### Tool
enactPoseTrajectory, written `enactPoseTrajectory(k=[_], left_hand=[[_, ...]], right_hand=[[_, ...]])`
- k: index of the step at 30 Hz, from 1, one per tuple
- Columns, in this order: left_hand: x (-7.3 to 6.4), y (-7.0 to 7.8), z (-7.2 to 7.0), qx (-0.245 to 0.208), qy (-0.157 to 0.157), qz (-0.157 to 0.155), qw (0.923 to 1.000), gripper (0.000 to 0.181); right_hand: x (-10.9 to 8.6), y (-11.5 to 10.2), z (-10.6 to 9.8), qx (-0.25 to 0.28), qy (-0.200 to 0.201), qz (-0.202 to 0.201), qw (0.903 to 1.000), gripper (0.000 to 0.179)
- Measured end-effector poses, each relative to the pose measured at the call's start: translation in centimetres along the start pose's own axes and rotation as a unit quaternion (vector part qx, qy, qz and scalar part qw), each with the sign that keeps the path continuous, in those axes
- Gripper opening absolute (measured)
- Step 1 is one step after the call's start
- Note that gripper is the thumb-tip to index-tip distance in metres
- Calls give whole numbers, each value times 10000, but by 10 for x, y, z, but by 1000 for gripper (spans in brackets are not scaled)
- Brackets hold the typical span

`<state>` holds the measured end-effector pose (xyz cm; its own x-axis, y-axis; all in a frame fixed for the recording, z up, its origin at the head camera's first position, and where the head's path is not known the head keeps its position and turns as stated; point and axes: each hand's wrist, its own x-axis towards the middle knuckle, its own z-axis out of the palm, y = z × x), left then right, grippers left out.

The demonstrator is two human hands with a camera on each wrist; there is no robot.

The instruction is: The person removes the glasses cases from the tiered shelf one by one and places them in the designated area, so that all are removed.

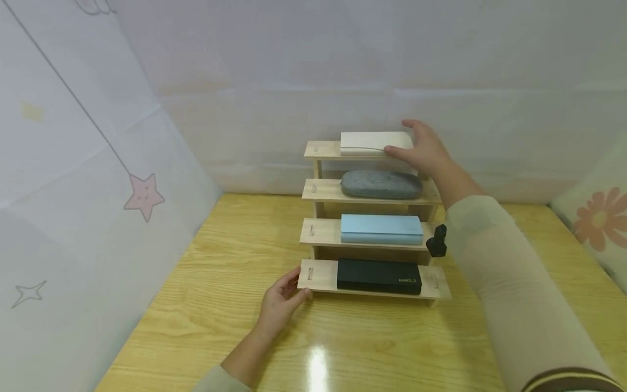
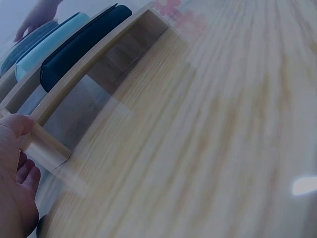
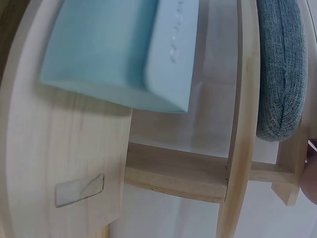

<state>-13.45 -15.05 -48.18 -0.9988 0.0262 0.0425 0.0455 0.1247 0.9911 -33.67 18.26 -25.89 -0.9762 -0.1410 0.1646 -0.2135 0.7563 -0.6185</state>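
A wooden stepped rack (image 1: 323,275) with several shelves stands on the table. My left hand (image 1: 280,305) grips the left end of its lowest shelf, thumb at the front edge. At the top, my right hand (image 1: 425,148) spreads around the right end of a white glasses case (image 1: 362,141). Its thumb touches the case's front, and the index finger stands out above the back edge. Below lie a grey fabric-covered case (image 1: 381,184), a light blue case (image 1: 381,228) and a black case (image 1: 372,274), one per shelf. The right wrist view shows the blue case (image 3: 114,49) close up.
The wooden table (image 1: 220,256) reaches a pale cloth backdrop (image 1: 254,120) behind the rack. Printed side sheets carry a pink star (image 1: 144,196) and a red flower (image 1: 601,218). A small black device (image 1: 437,242) shows beside the right sleeve.
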Motion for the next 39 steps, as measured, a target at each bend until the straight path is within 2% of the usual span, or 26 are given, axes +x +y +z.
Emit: enactPoseTrajectory(k=[7,11,14,18,22,30,39], left_hand=[[0,2,1,42,18,88,10000,59],[-1,1,2,245,38,415,9988,58],[-1,2,2,276,39,455,9986,58],[0,3,2,100,-16,157,9998,59],[1,2,2,43,-38,21,10000,59],[2,0,3,62,-19,65,10000,59],[4,-2,5,33,-62,20,10000,59]], right_hand=[[2,-2,-2,-252,-154,-39,9996,96],[3,-1,-1,-425,-108,-87,9990,94],[3,0,0,-553,-92,-116,9984,92],[2,1,1,-637,-94,-86,9979,91],[3,2,2,-616,-104,-73,9980,91],[4,3,4,-378,6,-237,9990,84],[-6,7,-1,-79,267,-139,9995,83]])
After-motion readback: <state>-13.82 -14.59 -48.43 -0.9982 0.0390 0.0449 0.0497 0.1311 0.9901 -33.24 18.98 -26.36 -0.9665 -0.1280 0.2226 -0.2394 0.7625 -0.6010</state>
